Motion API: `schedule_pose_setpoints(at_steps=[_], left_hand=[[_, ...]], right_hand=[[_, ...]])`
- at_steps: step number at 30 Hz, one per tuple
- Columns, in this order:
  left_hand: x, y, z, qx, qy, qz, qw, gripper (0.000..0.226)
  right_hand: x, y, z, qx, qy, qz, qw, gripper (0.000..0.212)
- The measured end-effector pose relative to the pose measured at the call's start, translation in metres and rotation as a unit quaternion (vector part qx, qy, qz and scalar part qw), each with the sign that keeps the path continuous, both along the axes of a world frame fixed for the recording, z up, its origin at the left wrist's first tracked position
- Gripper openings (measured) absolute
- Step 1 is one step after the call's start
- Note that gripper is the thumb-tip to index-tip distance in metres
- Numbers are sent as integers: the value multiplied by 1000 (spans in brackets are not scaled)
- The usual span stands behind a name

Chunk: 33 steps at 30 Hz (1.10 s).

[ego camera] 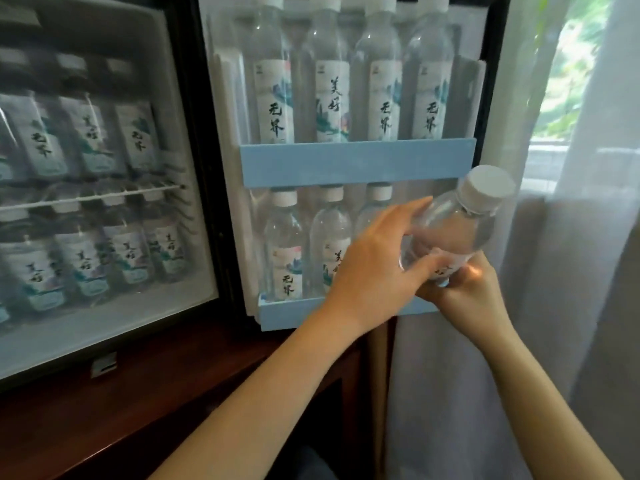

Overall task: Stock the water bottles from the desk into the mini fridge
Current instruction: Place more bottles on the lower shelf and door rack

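A clear water bottle (460,223) with a white cap is tilted to the right in front of the right end of the fridge door's lower shelf (294,315). My left hand (377,268) grips its middle from the left. My right hand (471,296) holds its base from below. The lower shelf holds three upright bottles (284,244) at its left and middle. The upper door shelf (356,162) carries several upright bottles (381,71). The mini fridge (104,327) stands open on the left, both racks filled with bottles.
The fridge sits in a dark wooden cabinet (145,403). A sheer white curtain (568,237) hangs right behind the open door, with a bright window (568,64) beyond it. A wire rack (90,197) divides the fridge interior.
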<state>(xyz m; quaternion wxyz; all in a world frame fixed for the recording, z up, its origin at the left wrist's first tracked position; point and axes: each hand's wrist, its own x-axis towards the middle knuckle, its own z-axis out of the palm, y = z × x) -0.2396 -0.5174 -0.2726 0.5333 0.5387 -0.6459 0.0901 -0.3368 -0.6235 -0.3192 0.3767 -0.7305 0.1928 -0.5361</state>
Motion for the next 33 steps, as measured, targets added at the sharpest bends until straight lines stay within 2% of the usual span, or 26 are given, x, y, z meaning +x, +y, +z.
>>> schedule_pose_setpoints(at_steps=[4,8,17,22,25,30,33], left_hand=[[1,-13,9,-50,-33,37,997,42],[6,-21,12,-30,-92,74,993,39],[11,-34,11,-21,-127,150,980,33],[10,-39,11,-20,-134,170,976,25],[11,-41,10,-6,-133,176,975,25],[8,-47,10,22,-144,187,971,32],[8,-51,6,39,-154,194,968,35]], right_hand=[[11,-34,-4,8,39,-27,999,74],[18,-48,-14,11,74,-6,997,81],[15,-50,-9,-5,158,43,986,71],[16,-48,-6,-25,209,25,977,67],[18,-48,-4,-35,226,16,973,76],[18,-48,-1,-3,205,21,979,81],[23,-44,-7,-16,192,-30,981,102]])
